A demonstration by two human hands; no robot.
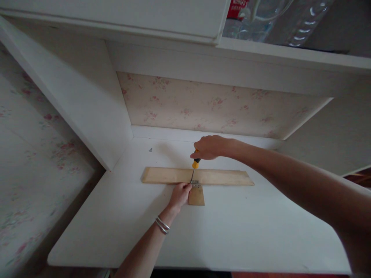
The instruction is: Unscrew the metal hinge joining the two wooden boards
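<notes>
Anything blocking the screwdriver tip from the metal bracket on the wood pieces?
Nothing visible does. The right hand grips the screwdriver from above, and its shaft runs straight down to the metal bracket joining the long wooden strip and the small wooden piece. The left hand rests beside the bracket, left of the tip.

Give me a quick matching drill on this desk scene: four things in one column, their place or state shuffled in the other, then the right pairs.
Things:
1. right hand
2. left hand
3. long wooden strip
4. small screw

Places or states:
A. lies flat across the white desk
B. lies alone on the desk near the back left corner
C. grips the screwdriver from above
D. rests beside the metal bracket and the short wooden piece

Pairs: 1-C, 2-D, 3-A, 4-B
</notes>
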